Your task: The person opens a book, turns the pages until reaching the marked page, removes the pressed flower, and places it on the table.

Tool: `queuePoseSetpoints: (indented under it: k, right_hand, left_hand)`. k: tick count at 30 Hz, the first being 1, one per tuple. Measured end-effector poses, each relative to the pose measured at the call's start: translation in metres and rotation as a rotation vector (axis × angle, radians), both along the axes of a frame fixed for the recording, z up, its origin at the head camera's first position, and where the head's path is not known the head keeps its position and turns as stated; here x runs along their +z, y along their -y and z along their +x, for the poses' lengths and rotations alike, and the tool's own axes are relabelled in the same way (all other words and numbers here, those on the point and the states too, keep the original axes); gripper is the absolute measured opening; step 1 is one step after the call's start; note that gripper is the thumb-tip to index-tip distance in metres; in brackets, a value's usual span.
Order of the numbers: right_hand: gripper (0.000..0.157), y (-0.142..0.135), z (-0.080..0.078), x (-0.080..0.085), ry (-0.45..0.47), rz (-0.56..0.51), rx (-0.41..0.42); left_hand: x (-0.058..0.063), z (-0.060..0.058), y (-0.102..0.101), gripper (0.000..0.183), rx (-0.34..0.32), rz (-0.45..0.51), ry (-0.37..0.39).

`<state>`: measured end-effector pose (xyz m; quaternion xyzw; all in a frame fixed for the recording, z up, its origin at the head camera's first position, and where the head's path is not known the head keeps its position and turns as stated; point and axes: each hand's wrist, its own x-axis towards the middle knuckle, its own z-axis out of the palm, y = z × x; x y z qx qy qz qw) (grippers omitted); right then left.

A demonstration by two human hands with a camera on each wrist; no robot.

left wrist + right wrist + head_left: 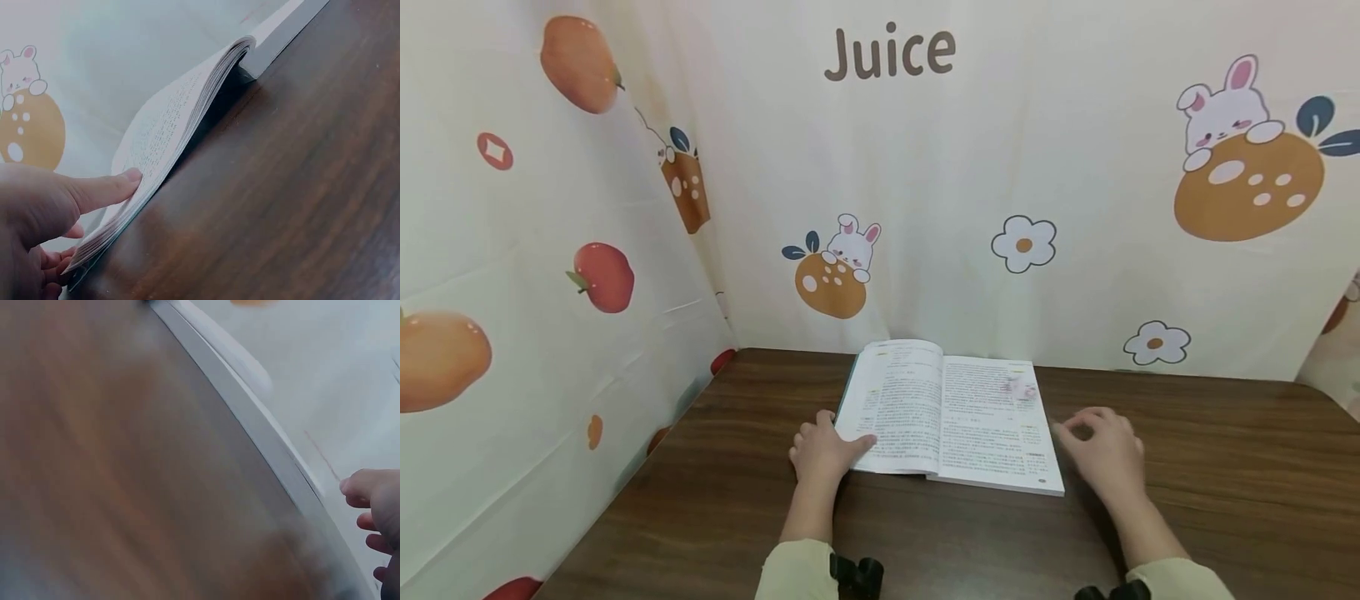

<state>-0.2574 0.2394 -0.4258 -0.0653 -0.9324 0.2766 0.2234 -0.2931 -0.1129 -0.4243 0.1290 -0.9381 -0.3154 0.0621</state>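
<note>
An open book (985,425) lies on the brown table, its printed pages facing up. My left hand (822,450) grips the book's lower left edge. In the left wrist view, the thumb of that hand (69,200) rests on the left page (159,128), while the other fingers curl at the outer edge, partly hidden. Beside the book's right edge is my right hand (1105,454), thumb and index fingertips together in a ring. The right wrist view has this hand (378,512) close to the book's edge (250,431); nothing shows between its fingertips.
The wooden table (1225,467) reaches back to a pale curtain (940,200) printed with fruit, rabbits and flowers. Another printed cloth (535,350) hangs along the left side. Dark wrist devices (857,575) sit at both sleeves.
</note>
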Motion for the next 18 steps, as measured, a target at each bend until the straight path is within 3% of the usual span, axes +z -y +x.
queuePoseSetpoints:
  k: [4,8,12,18]
  right_hand:
    - [0.032,-0.044,0.011,0.000,0.029,0.001,-0.109]
    - [0.039,-0.075,0.019,0.000,0.139,0.005,-0.176]
    - [0.041,-0.088,0.020,0.000,0.209,0.040,-0.178]
    - [0.036,-0.090,0.020,0.001,0.228,0.073,-0.163]
  left_hand:
    - [0.001,0.000,0.001,0.083,0.001,0.036,0.020]
    - [0.002,-0.001,0.002,0.086,-0.005,0.075,0.033]
    - [0.003,-0.001,0.002,0.087,-0.011,0.102,0.043]
    - [0.003,0.000,0.002,0.080,-0.020,0.110,0.052]
